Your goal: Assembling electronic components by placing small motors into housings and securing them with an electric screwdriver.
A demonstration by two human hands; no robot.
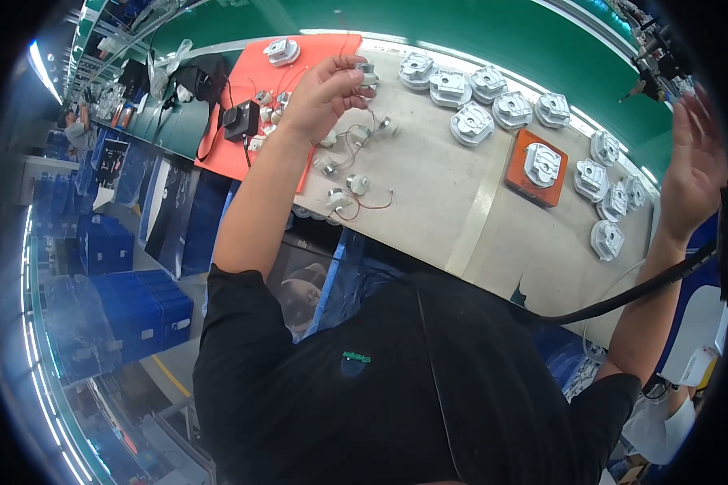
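Note:
At the upper middle, my left hand [319,101] pinches a small silver motor [367,75] between thumb and fingers, above the worktable. Below it on the tabletop lie several more small wired motors [337,199], silver and white, with thin red and dark leads. My right hand [694,174] is raised at the far right edge with its fingers stretched out, and no held thing shows in it. Nearest to that hand stand several white round housings [605,149]. An orange square fixture [528,192] on the table carries one white housing [543,165].
Another group of white housings [471,124] stands along the table's far side. A red mat [251,77] at the left bears a black box-shaped device [240,121] and more motors. A black hose [639,288] crosses near my right forearm. Blue crates [129,315] stand at the left.

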